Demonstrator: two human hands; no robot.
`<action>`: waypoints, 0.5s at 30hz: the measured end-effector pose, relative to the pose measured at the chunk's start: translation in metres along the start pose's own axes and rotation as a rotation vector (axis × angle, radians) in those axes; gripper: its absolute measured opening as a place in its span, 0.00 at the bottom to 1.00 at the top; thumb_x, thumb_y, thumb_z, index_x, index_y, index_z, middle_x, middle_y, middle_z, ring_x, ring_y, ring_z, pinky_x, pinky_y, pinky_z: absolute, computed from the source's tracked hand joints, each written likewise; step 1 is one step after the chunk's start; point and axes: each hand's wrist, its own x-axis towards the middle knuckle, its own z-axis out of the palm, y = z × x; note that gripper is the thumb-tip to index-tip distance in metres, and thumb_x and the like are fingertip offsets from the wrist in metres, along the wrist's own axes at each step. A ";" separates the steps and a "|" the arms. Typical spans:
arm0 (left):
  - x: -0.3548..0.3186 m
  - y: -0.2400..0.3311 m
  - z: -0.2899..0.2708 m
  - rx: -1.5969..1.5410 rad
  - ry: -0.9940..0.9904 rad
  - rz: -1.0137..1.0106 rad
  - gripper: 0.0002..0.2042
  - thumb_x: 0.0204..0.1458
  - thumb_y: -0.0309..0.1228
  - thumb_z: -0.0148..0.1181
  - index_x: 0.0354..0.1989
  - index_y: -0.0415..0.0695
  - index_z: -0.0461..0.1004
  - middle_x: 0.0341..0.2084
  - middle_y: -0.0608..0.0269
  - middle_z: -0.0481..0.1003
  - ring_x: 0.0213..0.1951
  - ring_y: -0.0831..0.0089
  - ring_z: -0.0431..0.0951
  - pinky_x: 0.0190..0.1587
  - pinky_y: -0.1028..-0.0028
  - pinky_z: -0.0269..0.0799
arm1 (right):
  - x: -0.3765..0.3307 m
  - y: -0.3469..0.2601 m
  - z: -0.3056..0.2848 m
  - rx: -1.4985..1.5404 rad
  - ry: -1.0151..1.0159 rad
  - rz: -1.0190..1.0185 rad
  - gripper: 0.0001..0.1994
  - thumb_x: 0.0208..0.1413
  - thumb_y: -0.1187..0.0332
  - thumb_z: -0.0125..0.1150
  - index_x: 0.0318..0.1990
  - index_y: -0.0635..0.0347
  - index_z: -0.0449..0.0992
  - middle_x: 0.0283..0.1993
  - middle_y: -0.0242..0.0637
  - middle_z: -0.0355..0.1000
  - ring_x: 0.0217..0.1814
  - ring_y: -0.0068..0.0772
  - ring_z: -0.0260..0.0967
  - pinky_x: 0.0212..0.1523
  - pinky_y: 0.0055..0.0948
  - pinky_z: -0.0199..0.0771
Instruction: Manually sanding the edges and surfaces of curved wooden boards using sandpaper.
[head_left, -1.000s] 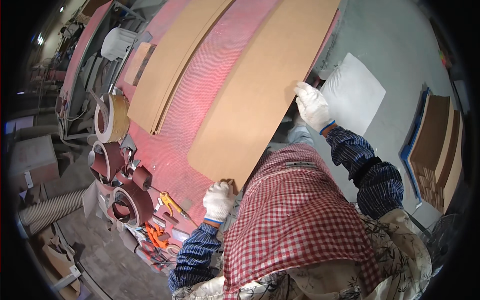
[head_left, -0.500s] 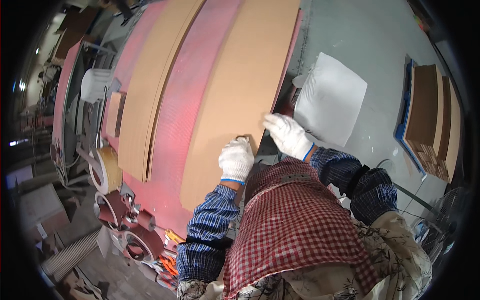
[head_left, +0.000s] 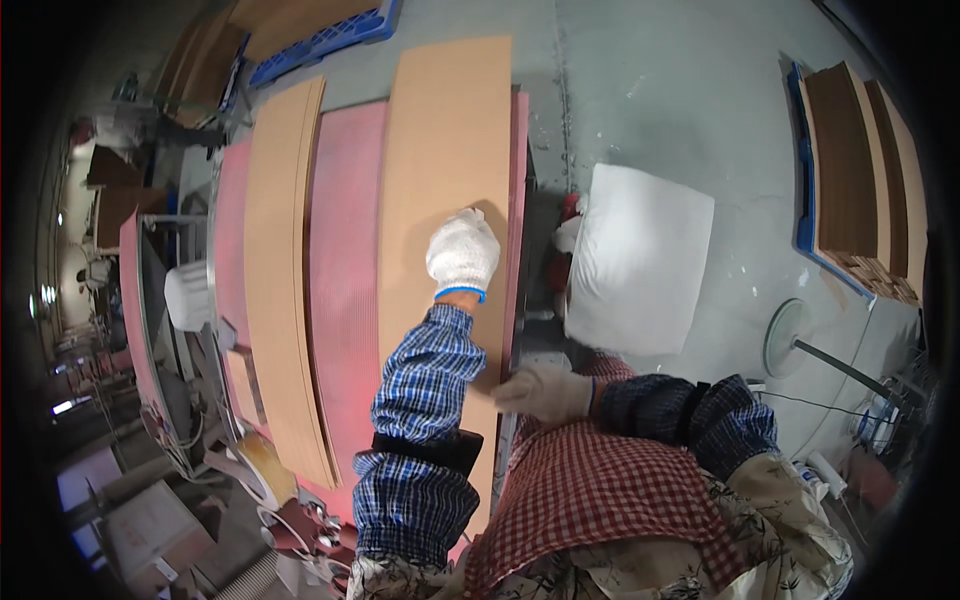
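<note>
A long tan cardboard sheet lies lengthwise on a pink-topped table. On its upper face rests my left hand, in a white knitted glove with a blue cuff. Its fingers are curled in at the far side; what they hold, if anything, is hidden. Close to my apron, my right hand, gloved in white too, is at the sheet's right edge near the table side. Motion smears its fingers, so their grip does not show. Left of the bare pink strip lies a second stack of long cardboard sheets.
Right of the table stands a white-covered block. Farther right, stacked cardboard sits on a blue pallet. A round green base with a pole is on the floor. Tape rolls crowd the table's near left corner.
The view has shifted, showing the table's far end. My left hand has slid farther along the sheet. My right hand has come back toward my body, lower at the sheet's edge.
</note>
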 end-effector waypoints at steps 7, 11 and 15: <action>0.107 0.042 -0.023 0.060 -0.078 0.030 0.14 0.54 0.36 0.48 0.31 0.41 0.78 0.31 0.44 0.78 0.37 0.46 0.78 0.42 0.52 0.73 | 0.001 -0.012 0.008 0.236 -0.026 -0.115 0.16 0.50 0.72 0.50 0.48 0.50 0.74 0.53 0.27 0.70 0.39 0.32 0.72 0.42 0.34 0.73; 0.165 0.056 -0.030 0.069 -0.058 0.057 0.14 0.53 0.35 0.47 0.33 0.40 0.78 0.33 0.43 0.78 0.39 0.45 0.78 0.44 0.52 0.72 | 0.005 -0.020 -0.002 0.050 -0.139 -0.157 0.16 0.53 0.71 0.45 0.48 0.47 0.75 0.51 0.24 0.72 0.30 0.30 0.71 0.34 0.33 0.73; 0.219 0.085 -0.033 0.130 -0.105 0.083 0.14 0.52 0.35 0.48 0.36 0.41 0.78 0.34 0.43 0.78 0.39 0.45 0.78 0.44 0.54 0.73 | 0.003 -0.013 -0.003 0.172 -0.130 -0.196 0.15 0.54 0.70 0.50 0.49 0.48 0.74 0.45 0.33 0.74 0.30 0.37 0.73 0.29 0.35 0.75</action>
